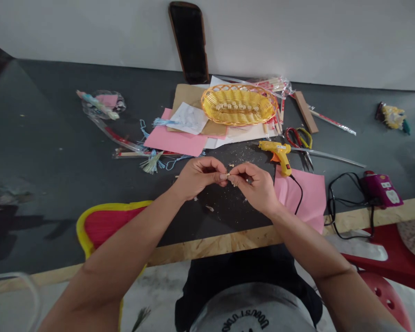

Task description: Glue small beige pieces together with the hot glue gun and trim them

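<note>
Over the dark tabletop, my left hand (207, 174) and my right hand (251, 182) meet fingertip to fingertip. Both are closed in a pinch on one tiny pale, cream-coloured piece (228, 175); its exact kind is too small to make out. Pale crumbs and a small shaving (210, 208) lie on the table below and around the fingers. Beyond the hands stands a yellow woven basket (207, 110) with several small cream pieces (237, 107) lined up inside. A yellow glue gun (280, 154) rests to the right of my right hand.
Red and yellow-handled scissors (300, 140) and a wooden block (306, 112) lie right. Pink paper (307, 193) sits under the glue gun's cord, near a purple power box (383, 190). Tassels (152, 162) and pink sheets (176, 138) lie left. A phone (189, 44) leans on the wall.
</note>
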Demonstrator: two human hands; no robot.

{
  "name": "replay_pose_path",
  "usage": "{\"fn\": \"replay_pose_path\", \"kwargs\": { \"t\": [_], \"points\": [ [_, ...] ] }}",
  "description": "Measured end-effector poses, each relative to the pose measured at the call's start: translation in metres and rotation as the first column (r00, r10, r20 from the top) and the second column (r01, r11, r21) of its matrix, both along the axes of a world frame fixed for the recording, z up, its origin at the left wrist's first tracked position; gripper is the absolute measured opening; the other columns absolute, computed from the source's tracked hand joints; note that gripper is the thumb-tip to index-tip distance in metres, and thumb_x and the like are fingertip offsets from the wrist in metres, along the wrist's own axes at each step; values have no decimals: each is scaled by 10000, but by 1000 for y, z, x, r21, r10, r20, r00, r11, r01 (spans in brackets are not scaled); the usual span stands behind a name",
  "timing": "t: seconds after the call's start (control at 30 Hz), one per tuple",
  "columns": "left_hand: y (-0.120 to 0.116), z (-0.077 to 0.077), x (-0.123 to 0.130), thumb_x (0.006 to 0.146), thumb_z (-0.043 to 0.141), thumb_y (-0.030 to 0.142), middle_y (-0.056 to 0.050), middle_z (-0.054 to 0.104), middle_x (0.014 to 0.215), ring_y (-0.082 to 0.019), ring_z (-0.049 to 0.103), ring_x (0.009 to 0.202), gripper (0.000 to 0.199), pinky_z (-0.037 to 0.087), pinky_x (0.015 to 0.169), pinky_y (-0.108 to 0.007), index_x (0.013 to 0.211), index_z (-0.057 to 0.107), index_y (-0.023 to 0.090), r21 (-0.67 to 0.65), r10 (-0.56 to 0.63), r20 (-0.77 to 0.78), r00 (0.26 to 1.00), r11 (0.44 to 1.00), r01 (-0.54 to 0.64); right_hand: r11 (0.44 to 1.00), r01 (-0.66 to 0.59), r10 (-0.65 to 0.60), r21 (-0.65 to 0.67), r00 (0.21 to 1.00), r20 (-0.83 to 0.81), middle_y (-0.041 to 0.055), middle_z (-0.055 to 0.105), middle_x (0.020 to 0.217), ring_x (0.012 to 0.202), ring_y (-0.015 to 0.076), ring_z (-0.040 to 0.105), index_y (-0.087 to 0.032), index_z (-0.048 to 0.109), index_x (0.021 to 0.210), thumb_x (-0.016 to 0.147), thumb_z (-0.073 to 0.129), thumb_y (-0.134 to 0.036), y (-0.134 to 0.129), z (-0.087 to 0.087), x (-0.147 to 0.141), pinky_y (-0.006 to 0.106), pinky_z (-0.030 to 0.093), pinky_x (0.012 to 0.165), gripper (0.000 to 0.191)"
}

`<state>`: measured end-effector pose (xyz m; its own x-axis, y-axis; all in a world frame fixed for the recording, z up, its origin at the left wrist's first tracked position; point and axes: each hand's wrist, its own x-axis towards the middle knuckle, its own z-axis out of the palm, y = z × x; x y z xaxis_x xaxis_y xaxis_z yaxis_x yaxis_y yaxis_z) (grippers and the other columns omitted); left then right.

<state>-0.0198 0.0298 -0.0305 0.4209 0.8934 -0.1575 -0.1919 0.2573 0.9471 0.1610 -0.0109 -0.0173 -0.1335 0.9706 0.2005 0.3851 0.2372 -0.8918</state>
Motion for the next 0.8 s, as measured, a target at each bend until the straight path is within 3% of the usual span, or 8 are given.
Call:
{"fn": "replay_pose_path", "kwargs": {
  "t": [0.57,0.8],
  "points": [
    [2,-1,-2,646,890,339,1,697,594,-104,651,552,302,537,590,-204,734,680,140,38,-48,-6,999,998,48,1000,-18,19,9,996,-87,-8,704,795,702,116,617,-207,691,813,857,702,-203,0,-4,-1,234,475,637,45],
    [0,-1,0,654,889,320,6,708,607,-99,660,539,302,545,567,-186,777,686,133,-35,-38,38,999,999,40,986,-5,5,164,1000,5,-3,704,800,716,118,623,-206,671,827,876,684,-183,0,-3,0,242,494,650,56]
  ]
}}
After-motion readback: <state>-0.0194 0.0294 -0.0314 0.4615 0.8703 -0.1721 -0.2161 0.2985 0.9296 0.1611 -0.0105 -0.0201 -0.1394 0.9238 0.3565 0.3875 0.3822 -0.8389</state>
